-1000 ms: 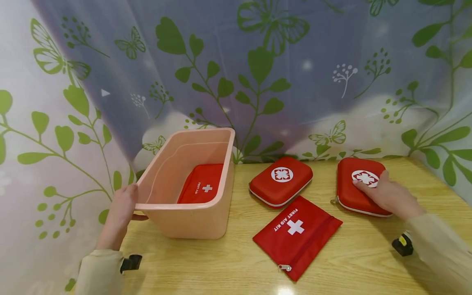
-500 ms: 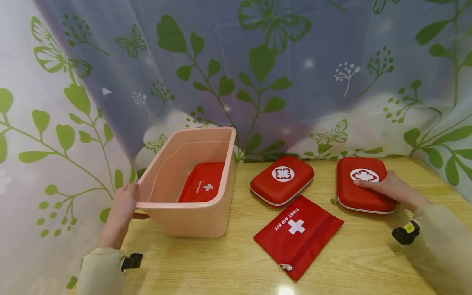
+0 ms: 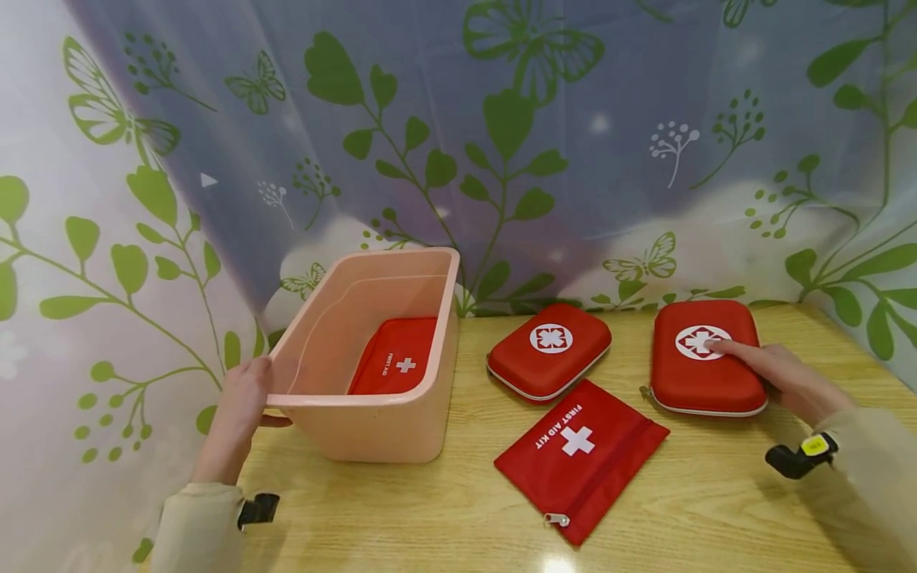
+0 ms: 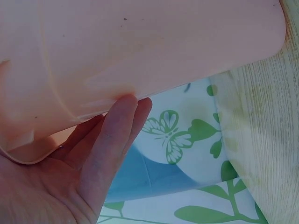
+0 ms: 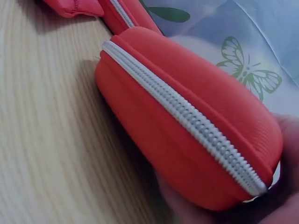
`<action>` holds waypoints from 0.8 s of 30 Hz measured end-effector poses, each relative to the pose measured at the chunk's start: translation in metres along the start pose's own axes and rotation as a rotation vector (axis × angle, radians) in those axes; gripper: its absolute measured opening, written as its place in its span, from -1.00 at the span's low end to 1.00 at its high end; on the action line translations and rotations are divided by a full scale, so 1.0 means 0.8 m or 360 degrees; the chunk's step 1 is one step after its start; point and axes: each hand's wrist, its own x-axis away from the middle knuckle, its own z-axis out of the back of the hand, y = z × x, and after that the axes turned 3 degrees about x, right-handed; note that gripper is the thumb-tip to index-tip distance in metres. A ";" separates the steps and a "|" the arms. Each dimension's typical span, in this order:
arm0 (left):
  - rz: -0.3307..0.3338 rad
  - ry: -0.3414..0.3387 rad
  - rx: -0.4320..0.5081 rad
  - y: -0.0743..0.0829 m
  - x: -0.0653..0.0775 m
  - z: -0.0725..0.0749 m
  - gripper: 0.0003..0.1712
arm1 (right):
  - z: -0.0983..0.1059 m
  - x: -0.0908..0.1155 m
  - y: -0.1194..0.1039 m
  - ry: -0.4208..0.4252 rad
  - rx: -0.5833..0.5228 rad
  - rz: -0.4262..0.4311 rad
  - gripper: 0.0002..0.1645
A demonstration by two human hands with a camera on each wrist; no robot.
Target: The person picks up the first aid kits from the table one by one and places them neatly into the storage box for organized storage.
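At the left, my left hand (image 3: 246,398) holds the near left corner of a pink plastic bin (image 3: 361,430) by its rim. In the left wrist view the thumb (image 4: 112,135) presses the bin's outer wall. A red pouch (image 3: 387,362) marked FIRST AID lies inside. My right hand (image 3: 788,378) grips a red hard-shell first aid case (image 3: 705,386) at its right side, thumb over the white cross emblem. In the right wrist view fingers reach under the case (image 5: 187,116), its white zipper closed.
A second red first aid case (image 3: 548,358) lies between bin and right case. Nearer the front is a flat red FIRST AID KIT pouch (image 3: 580,465). Everything stands on a wooden table (image 3: 372,517); a patterned curtain (image 3: 573,159) hangs behind and at the left.
The right-hand case has turned slightly and now sits squarer to the table, its far right corner showing. My right hand has shifted a little to the right with it. The left hand keeps still.
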 end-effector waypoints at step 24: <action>0.0020 -0.0009 0.0003 0.001 0.001 0.001 -0.27 | -0.020 0.013 0.000 0.0015 -0.0466 0.0125 -0.24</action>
